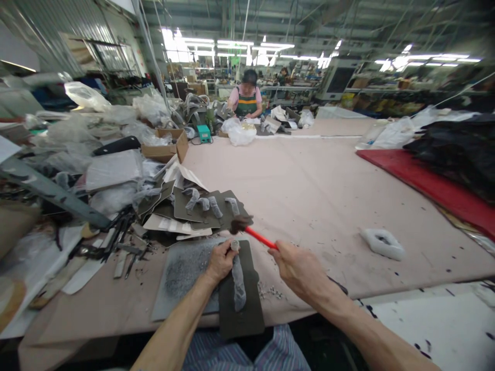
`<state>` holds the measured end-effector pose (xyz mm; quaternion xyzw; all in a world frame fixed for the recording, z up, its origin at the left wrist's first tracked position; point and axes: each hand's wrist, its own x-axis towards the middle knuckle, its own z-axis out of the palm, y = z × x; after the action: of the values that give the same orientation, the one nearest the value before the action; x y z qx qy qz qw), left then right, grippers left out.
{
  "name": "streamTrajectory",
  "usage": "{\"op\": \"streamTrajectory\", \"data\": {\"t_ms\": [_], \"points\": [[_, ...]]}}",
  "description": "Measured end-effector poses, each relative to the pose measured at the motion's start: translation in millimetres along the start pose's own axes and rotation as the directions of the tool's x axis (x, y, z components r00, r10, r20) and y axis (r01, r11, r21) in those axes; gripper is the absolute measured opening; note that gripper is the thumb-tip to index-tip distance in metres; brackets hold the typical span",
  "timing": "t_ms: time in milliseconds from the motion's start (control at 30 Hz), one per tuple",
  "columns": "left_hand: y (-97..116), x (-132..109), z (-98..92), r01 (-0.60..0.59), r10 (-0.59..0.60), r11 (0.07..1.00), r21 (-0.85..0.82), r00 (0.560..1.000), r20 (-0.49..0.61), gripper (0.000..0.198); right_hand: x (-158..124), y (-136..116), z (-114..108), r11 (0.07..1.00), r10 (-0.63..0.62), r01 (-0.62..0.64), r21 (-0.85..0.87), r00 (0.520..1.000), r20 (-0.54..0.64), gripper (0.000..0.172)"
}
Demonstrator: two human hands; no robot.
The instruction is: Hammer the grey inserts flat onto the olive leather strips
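Note:
My right hand is wrapped round the red handle of a hammer, whose dark head hangs above my left hand. Pinched in my left hand is a short, pale, round-topped punch, upright over a dark olive panel. A plastic-wrapped strip, likely a handle, lies along that panel. Beneath the panel and my left hand is a worn grey slab. Small metal bits are scattered just right of the panel.
Stacked olive panels with wrapped strips lie beyond the slab. Loose tools crowd the left. A white block-like dish and a red sheet are on the right. Across the table, a person sits behind plastic bags.

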<state>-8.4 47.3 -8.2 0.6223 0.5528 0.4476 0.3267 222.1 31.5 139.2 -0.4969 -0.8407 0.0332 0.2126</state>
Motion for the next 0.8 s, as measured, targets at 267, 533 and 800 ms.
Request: {"op": "streamTrajectory", "data": {"t_ms": [267,533,800], "points": [[-3,0,0.6,-0.005,0.005,1.0,-0.013,1.0,0.012,0.019,-20,0,18,0.99,0.102,-0.108,0.091,0.993,0.067,0.033],[0,-1,-1.6,0.002,-0.002,1.0,-0.031,1.0,-0.005,0.017,-38,58,58,0.89,0.428,-0.454,-0.041,0.8,0.42,0.032],[7,0,-2.9,0.04,-0.042,0.992,-0.123,0.999,-0.019,0.014,-42,8,77,0.996,-0.074,0.081,-0.026,0.976,0.204,0.057]]}}
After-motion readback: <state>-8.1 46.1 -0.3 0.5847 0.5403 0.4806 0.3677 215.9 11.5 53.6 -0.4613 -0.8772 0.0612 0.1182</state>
